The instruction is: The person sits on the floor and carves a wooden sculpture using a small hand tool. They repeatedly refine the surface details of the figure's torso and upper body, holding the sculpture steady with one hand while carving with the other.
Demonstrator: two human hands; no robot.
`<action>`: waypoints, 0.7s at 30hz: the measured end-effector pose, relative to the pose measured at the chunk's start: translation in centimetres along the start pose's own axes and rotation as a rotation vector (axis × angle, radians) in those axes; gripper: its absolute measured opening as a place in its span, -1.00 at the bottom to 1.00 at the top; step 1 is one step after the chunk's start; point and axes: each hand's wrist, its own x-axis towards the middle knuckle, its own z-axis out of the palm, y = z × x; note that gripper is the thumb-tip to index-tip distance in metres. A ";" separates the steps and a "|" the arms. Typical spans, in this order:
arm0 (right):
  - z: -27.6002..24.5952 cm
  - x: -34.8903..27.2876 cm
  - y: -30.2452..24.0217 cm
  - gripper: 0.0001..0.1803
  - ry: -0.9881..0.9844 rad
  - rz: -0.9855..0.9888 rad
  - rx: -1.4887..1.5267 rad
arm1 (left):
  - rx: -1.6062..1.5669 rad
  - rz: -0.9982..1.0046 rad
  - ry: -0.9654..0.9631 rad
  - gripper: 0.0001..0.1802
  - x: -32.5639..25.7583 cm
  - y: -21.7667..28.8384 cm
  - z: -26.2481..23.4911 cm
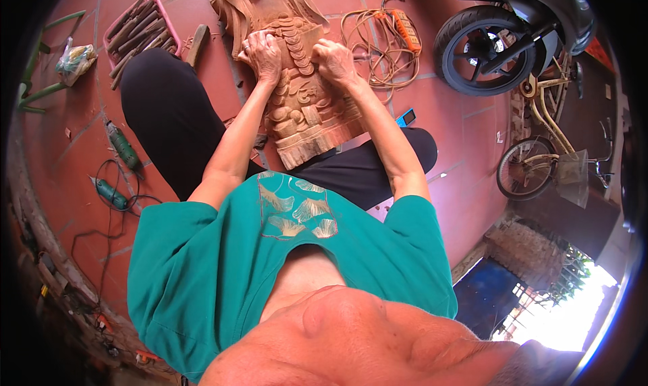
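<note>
A long brown wood carving [307,126] lies across my folded legs and runs out onto the floor, with scrolls and a row of overlapping round scales cut in relief. My left hand [262,55] is on its left side, fingers curled and pressed against the wood. Across from it, my right hand [333,62] is closed in a fist at the carving's right side. Whatever may be inside that fist is hidden from view.
At far left is a pink basket [177,35] of wooden-handled tools. Green power tools [123,146] with cords lie left of my knee. An orange power strip [407,31] and coiled cable [364,41] are at right, near a motorbike wheel [482,50] and a bicycle [530,166].
</note>
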 end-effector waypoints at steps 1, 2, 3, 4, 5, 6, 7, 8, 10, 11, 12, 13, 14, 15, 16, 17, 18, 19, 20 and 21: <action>0.0 0.0 -0.1 -0.95 0.015 -0.007 0.006 | 0.009 -0.001 0.000 -0.79 0.0 0.0 0.0; 0.2 -0.1 -0.2 -0.95 0.033 -0.012 0.016 | 0.021 0.001 -0.001 -0.79 0.0 0.0 -0.1; 0.3 -0.2 -0.2 -0.94 0.051 -0.017 0.025 | 0.032 0.003 -0.003 -0.79 0.0 0.1 -0.2; 0.2 -0.2 0.0 -0.95 0.032 -0.037 0.005 | 0.022 0.010 0.006 -0.80 -0.1 0.2 -0.2; 0.1 -0.1 0.1 -0.95 0.018 -0.055 -0.010 | 0.018 0.022 0.013 -0.82 -0.1 0.1 -0.2; 0.1 0.0 0.3 -0.96 0.003 -0.073 -0.025 | 0.013 0.034 0.020 -0.83 -0.1 0.0 -0.2; -0.1 0.2 0.5 -0.98 0.007 -0.079 -0.090 | 0.013 0.032 0.019 -0.83 -0.1 -0.1 -0.2; -0.4 0.3 0.7 -0.99 0.013 -0.080 -0.159 | 0.009 0.034 0.015 -0.82 -0.1 -0.1 -0.1; -0.1 0.5 1.0 -0.97 0.001 -0.038 -0.149 | 0.013 0.040 0.010 -0.82 0.1 -0.3 -0.2; -0.1 0.6 0.8 -0.97 0.019 -0.058 -0.169 | 0.016 0.037 0.011 -0.82 0.1 -0.2 -0.1; -0.1 0.7 0.6 -0.96 0.037 -0.079 -0.188 | 0.018 0.035 0.013 -0.82 0.1 -0.2 -0.1; -0.1 0.7 0.4 -0.94 0.010 -0.063 -0.173 | 0.015 0.038 0.013 -0.82 0.1 -0.3 -0.1; -0.1 0.6 0.4 -0.94 0.008 -0.046 -0.147 | 0.006 0.038 0.012 -0.82 0.0 -0.2 -0.2; 0.0 0.4 0.4 -0.94 0.006 -0.029 -0.121 | -0.001 0.038 0.012 -0.82 -0.1 -0.1 -0.2; -0.1 0.2 0.5 -0.94 0.004 -0.011 -0.095 | 0.004 0.039 0.006 -0.82 -0.1 0.1 -0.1; -0.1 0.2 0.5 -0.95 -0.013 0.016 -0.052 | 0.017 0.040 0.004 -0.82 0.1 -0.1 -0.2; -0.3 0.1 0.5 -0.95 -0.015 0.034 -0.003 | 0.030 0.041 0.002 -0.82 0.1 -0.1 -0.2; -0.5 0.0 0.6 -0.95 -0.017 0.051 0.046 | 0.024 0.040 -0.001 -0.82 0.0 -0.1 -0.2; -0.7 -0.1 0.5 -0.96 -0.015 0.071 0.095 | 0.023 0.032 -0.013 -0.82 0.0 -0.2 -0.2; -0.6 0.0 0.3 -0.96 -0.006 0.071 0.116 | 0.022 0.023 -0.025 -0.82 0.0 -0.2 -0.2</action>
